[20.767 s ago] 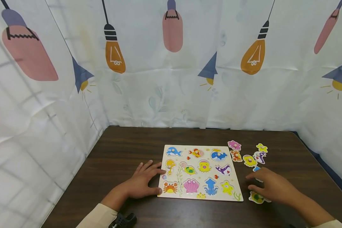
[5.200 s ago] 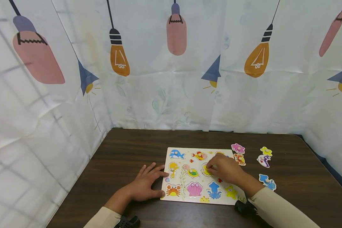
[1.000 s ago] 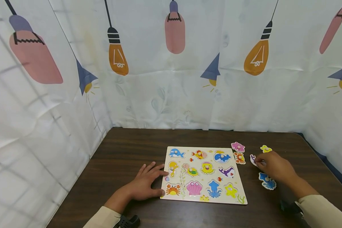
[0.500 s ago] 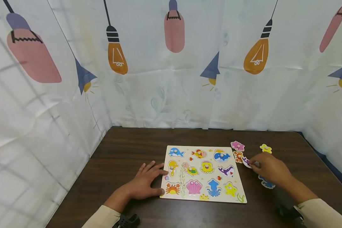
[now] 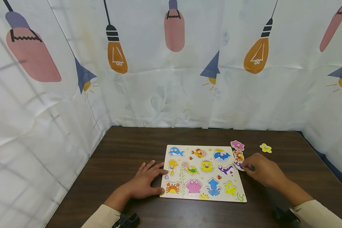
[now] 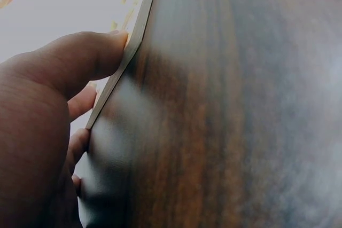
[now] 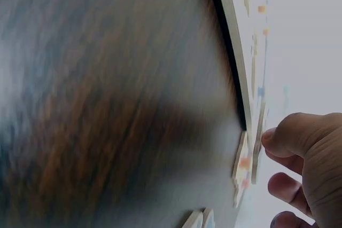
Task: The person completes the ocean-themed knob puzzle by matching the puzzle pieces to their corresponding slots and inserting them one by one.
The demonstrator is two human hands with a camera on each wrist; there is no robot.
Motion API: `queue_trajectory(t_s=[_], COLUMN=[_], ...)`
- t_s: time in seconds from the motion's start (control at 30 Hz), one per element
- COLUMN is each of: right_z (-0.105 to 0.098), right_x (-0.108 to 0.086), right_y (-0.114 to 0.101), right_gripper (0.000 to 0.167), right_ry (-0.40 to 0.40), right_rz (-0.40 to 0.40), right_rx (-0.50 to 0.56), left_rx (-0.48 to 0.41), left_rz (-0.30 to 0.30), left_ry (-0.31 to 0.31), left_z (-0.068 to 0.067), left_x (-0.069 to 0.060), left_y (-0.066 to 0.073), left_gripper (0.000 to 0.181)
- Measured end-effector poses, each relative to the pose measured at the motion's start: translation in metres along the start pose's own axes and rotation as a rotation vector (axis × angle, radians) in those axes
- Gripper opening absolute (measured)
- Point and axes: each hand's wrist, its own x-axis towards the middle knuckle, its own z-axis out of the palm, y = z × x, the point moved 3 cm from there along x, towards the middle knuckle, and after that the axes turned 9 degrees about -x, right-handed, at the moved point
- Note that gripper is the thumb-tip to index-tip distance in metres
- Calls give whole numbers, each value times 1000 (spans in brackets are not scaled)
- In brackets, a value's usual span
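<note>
One white rectangular puzzle board (image 5: 203,176), lower centre
Right grip (image 5: 263,171) pinches a flat purple-and-white piece (image 5: 238,165); left grip (image 5: 143,182), spread, touches the board.

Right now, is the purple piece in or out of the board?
Out: the right hand pinches the purple piece at the right edge of the puzzle board.

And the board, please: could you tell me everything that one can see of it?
The board is thin and rectangular, with a cream face and a wood-like edge. Colourful sea animals stand in three rows, some with small knobs. It lies flat on the table. The left hand touches its left side, the thumb on the near corner. The right hand holds a purple piece at its right edge; whether that touches the board, I cannot tell.
</note>
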Motion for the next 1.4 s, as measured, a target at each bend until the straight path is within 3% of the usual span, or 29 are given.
queue_trajectory(t_s=[0.87, 1.4], right_z=[4, 11], right_x=[7, 13], right_y=[-32, -45], right_gripper=[18, 18], right_ry=[-60, -31], right_rz=[-88, -149], right_rx=[-16, -15], left_rx=[-7, -14], left_rz=[9, 14], left_ry=[-3, -4], left_z=[0, -1], left_x=[-1, -1], left_y=[1, 1], left_gripper=[66, 66])
